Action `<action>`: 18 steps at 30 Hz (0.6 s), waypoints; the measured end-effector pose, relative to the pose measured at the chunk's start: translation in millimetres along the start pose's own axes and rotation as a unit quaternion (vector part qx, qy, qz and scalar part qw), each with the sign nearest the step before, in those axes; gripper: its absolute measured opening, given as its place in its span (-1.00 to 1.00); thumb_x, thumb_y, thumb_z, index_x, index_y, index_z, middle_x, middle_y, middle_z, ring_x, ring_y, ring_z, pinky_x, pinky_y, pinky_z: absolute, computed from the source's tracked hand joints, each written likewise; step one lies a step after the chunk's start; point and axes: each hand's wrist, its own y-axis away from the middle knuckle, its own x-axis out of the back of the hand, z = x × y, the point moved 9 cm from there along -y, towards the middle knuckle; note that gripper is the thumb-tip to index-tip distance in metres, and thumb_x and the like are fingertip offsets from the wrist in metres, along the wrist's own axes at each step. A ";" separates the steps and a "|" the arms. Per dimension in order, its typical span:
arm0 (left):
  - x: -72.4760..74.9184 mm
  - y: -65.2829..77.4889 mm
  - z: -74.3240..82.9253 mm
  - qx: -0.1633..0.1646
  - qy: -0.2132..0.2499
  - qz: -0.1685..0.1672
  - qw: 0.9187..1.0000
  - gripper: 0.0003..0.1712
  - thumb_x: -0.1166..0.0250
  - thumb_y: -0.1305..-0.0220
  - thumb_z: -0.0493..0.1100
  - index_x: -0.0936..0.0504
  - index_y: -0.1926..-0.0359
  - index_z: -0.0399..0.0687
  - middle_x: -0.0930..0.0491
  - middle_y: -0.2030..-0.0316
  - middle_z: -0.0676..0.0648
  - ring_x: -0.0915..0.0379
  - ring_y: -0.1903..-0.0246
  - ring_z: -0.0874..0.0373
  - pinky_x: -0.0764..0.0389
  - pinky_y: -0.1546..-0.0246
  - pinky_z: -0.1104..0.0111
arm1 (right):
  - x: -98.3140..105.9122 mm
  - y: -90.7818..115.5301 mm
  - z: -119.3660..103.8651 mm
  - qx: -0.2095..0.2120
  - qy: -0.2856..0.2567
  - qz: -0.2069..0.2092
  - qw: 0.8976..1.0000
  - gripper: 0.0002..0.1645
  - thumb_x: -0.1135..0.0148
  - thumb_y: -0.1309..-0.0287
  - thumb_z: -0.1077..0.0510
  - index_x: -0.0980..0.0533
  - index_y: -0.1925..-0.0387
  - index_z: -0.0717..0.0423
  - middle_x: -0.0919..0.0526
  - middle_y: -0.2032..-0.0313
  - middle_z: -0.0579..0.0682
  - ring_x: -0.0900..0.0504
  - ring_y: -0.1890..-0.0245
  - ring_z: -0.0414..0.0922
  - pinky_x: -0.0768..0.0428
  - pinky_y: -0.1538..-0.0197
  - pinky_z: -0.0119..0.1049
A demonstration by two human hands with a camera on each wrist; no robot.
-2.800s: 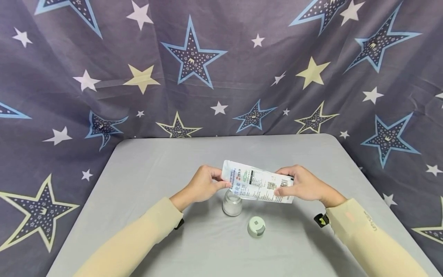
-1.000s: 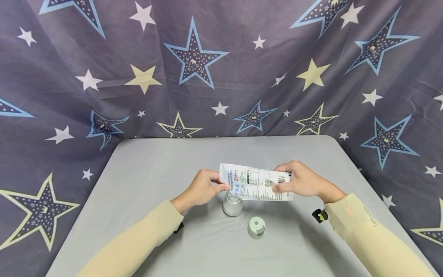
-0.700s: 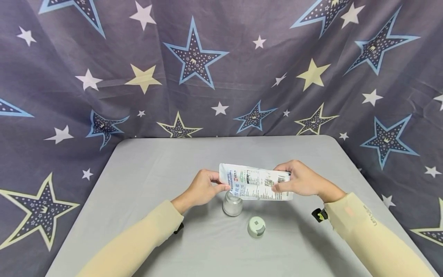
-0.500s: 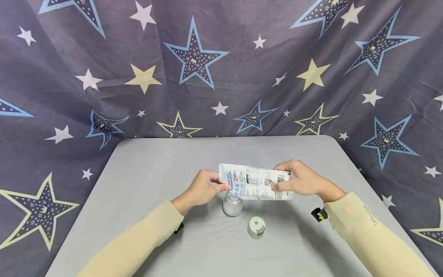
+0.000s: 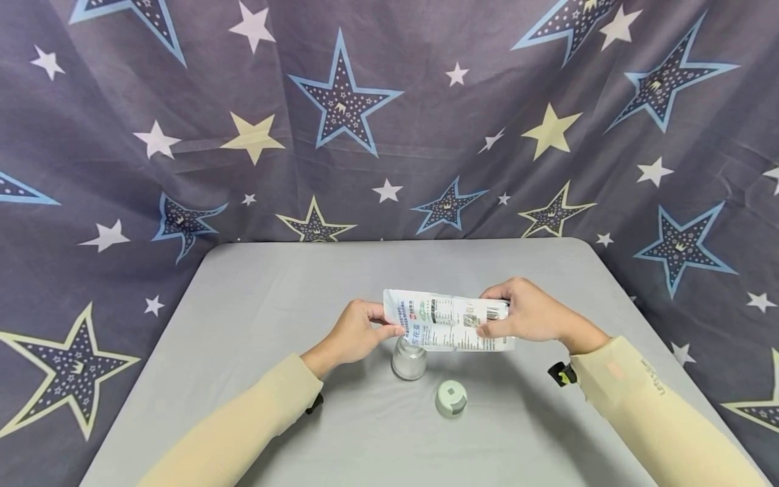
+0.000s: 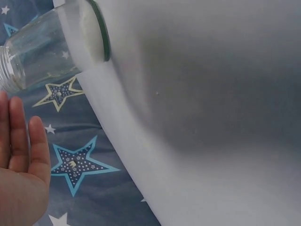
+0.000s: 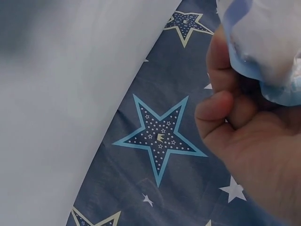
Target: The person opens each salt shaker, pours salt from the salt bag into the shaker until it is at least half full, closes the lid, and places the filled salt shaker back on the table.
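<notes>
A white printed salt bag [image 5: 447,322] is held nearly level, its left end over a small glass jar [image 5: 408,360]. My left hand [image 5: 356,333] pinches the bag's left end between thumb and fingers. My right hand [image 5: 532,318] grips the other end, thumb on the printed face. In the left wrist view the jar [image 6: 44,47] has white grains [image 6: 92,37] at its base, and the left hand's fingers [image 6: 19,136] are near its threaded neck. The right wrist view shows the bag [image 7: 268,37] with curled fingers under it. The bag hides the jar's mouth in the head view.
A pale green round cap [image 5: 451,398] sits on the grey tabletop [image 5: 292,284], nearer to me and right of the jar. Behind the table hangs a dark curtain [image 5: 414,135] patterned with stars.
Since the earliest frame the bag has turned more level, its left end dipping slightly and shifting left. The right hand has risen a little. Jar and cap stay put.
</notes>
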 end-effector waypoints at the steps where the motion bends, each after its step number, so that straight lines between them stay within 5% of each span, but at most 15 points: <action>1: -0.3 0.0 -0.4 0.001 0.003 -0.001 1.000 -0.92 -0.57 -0.12 -0.24 -0.83 0.34 -0.07 -0.76 0.42 0.11 -0.69 0.29 0.21 -0.68 0.20 0.08 | 0.2 0.1 -0.6 0.001 0.001 0.001 1.000 -0.77 -0.56 0.08 0.19 -0.73 0.29 0.10 -0.76 0.48 -0.19 -0.68 0.57 -0.21 -0.61 0.50 -0.33; 18: -1.3 0.6 -4.2 0.013 0.019 0.000 1.000 -0.92 -0.57 -0.13 -0.24 -0.84 0.32 -0.06 -0.77 0.40 0.09 -0.70 0.26 0.17 -0.68 0.17 0.03 | 3.3 0.6 -1.4 -0.013 0.008 -0.002 1.000 -0.73 -0.59 0.09 0.13 -0.73 0.28 0.05 -0.75 0.47 -0.20 -0.68 0.54 -0.18 -0.61 0.46 -0.31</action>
